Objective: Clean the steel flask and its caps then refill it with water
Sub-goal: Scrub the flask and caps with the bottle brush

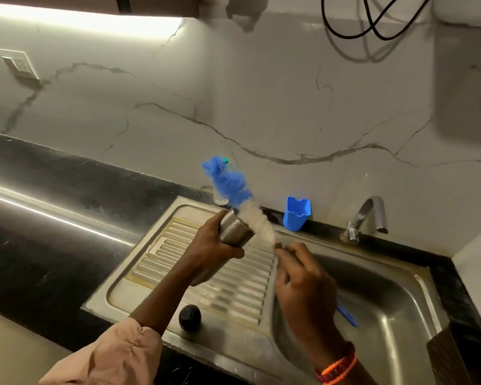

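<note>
Left hand (pixel 211 245) grips the steel flask (pixel 235 227) above the sink's (pixel 417 298) drainboard, mouth tilted up-right | right hand (pixel 303 287) pinches the bottle brush (pixel 245 201) handle, bristles beside the mouth, axis running up-left | black cap (pixel 189 317) near drainboard's front edge

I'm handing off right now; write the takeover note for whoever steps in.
Left hand grips the steel flask, held tilted above the ribbed steel draining board.
Right hand holds the blue-and-white bristle bottle brush by its handle; bristles lie outside the flask.
Round black cap rests on the board's near edge.
Tap shows no water.
Left: scrubbing, rinsing, cap, refill.
</note>
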